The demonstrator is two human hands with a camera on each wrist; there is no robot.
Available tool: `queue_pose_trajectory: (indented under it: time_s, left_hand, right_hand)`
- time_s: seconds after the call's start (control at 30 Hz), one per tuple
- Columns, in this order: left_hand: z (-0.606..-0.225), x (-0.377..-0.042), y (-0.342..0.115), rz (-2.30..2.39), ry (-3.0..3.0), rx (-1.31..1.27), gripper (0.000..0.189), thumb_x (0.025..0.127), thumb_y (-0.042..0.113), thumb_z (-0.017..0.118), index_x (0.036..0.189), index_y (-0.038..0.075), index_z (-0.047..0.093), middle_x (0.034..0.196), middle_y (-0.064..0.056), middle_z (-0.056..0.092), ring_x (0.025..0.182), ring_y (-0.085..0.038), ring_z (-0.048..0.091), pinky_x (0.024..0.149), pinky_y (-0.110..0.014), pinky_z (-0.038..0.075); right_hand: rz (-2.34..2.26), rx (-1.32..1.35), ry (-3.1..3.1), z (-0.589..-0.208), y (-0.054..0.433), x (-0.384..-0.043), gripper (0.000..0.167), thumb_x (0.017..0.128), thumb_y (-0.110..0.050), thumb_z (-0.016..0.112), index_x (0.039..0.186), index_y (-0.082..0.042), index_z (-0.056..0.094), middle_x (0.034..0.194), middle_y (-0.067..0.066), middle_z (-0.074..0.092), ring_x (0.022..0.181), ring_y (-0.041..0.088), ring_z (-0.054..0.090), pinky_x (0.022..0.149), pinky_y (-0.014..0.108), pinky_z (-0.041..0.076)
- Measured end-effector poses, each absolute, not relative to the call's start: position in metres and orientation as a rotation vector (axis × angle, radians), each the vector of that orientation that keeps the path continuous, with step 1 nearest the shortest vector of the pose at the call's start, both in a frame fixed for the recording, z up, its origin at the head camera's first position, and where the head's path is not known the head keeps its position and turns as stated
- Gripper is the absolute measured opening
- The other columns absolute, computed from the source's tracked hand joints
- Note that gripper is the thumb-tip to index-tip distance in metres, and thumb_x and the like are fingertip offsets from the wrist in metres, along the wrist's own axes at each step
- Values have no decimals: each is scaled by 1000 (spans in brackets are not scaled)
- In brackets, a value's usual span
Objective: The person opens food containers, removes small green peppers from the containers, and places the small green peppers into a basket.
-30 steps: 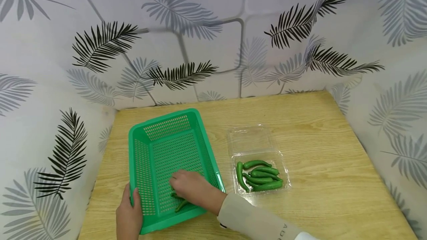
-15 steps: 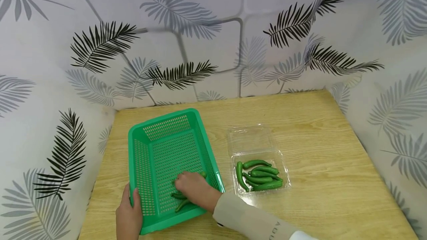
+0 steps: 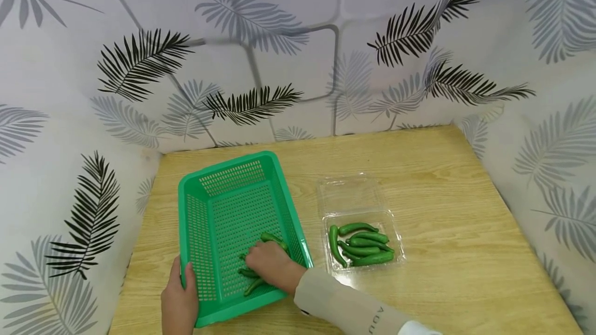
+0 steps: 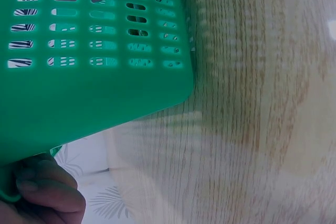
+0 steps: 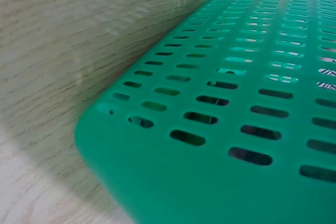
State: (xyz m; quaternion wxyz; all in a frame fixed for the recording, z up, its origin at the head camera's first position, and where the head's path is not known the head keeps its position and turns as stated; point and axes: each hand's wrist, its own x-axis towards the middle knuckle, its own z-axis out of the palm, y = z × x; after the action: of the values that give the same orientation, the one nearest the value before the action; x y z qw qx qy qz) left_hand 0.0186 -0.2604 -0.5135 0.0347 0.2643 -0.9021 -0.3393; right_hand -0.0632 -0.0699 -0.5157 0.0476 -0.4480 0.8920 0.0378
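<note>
Shifted slightly right since a second ago, the right hand [image 3: 269,263] is lowered into the basket [image 3: 183,221], a pepper [image 3: 273,239] uncovered beyond it. At left, the basket's edge is gripped by the left hand [image 3: 179,296], with mesh floor [image 3: 243,208] exposed toward the far end; the right hand's hold cannot be told. Past a strip of table [image 3: 303,195], smooth, curved green peppers [image 3: 365,243] are held in a clear box [image 3: 350,195].

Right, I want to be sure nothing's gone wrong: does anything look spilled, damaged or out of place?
Nothing looks spilled or damaged. Only the green basket sits slightly askew on the table, not square to its back edge; peppers lie inside the basket and in the clear container.
</note>
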Motion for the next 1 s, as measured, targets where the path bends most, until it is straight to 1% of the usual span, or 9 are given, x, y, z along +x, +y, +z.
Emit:
queue_pose_trajectory:
  time_s: [0.07, 0.27, 0.37, 0.47, 0.6, 0.67, 0.77, 0.83, 1.0]
  left_hand:
    - [-514, 18, -260, -1047, -2777, 817, 61, 100, 46, 26, 145, 5, 29, 112, -32, 58, 89, -42, 63, 61, -47, 51]
    - [-515, 19, -260, -1028, -2788, 830, 60, 100, 45, 26, 144, 4, 29, 113, -31, 57, 93, -43, 61, 66, -50, 50]
    - [-517, 19, -261, -1025, -2787, 827, 60, 100, 45, 26, 144, 4, 30, 113, -32, 57, 93, -44, 61, 67, -50, 50]
    - [-517, 19, -262, -1012, -2784, 820, 60, 100, 45, 26, 143, 4, 30, 114, -32, 56, 94, -44, 60, 69, -52, 49]
    - [-516, 18, -263, -1016, -2795, 827, 61, 100, 46, 25, 144, 4, 28, 117, -32, 55, 97, -45, 59, 73, -54, 48]
    - [-516, 18, -262, -1031, -2801, 841, 63, 100, 47, 24, 145, 3, 27, 118, -32, 54, 97, -45, 59, 72, -53, 48]
    - [-516, 18, -261, -1041, -2808, 856, 64, 100, 47, 23, 145, 3, 26, 120, -32, 53, 99, -45, 58, 73, -53, 48]
    - [-516, 18, -261, -1031, -2805, 857, 63, 100, 47, 23, 145, 3, 27, 119, -32, 53, 99, -45, 58, 73, -54, 48]
    - [-515, 18, -261, -1003, -2807, 854, 62, 100, 47, 24, 144, 4, 28, 115, -32, 55, 93, -44, 61, 68, -52, 49]
  right_hand:
    - [113, -1375, 2725, -517, -69, -64, 11, 83, -17, 71, 79, -27, 69, 82, -13, 63, 75, 4, 56, 59, 18, 48]
    - [61, -1407, 2739, -516, -64, -64, 10, 84, -16, 70, 81, -26, 70, 82, -12, 63, 76, 5, 57, 61, 18, 48]
    - [-22, -1431, 2768, -509, -59, -64, 10, 84, -16, 68, 80, -24, 69, 79, -11, 63, 75, 5, 57, 61, 17, 47]
    - [-162, -1441, 2796, -499, -54, -64, 10, 84, -13, 68, 79, -22, 69, 77, -10, 62, 72, 5, 57, 59, 16, 46]
    - [-292, -1373, 2770, -491, -48, -66, 10, 82, -11, 69, 82, -21, 70, 79, -10, 61, 72, 5, 55, 58, 14, 44]
    - [-298, -1340, 2754, -490, -46, -66, 8, 82, -12, 69, 84, -20, 70, 80, -10, 61, 72, 5, 54, 57, 15, 44]
    - [-325, -1328, 2743, -488, -41, -64, 3, 84, -17, 68, 85, -20, 69, 79, -10, 59, 71, 5, 52, 55, 15, 42]
    - [-357, -1337, 2757, -484, -36, -62, 2, 85, -21, 68, 87, -20, 68, 81, -10, 59, 73, 5, 53, 56, 15, 43]
    - [-513, -1297, 2831, -468, -14, -58, 15, 88, -23, 66, 102, -18, 68, 97, -8, 63, 90, 7, 58, 66, 17, 48]
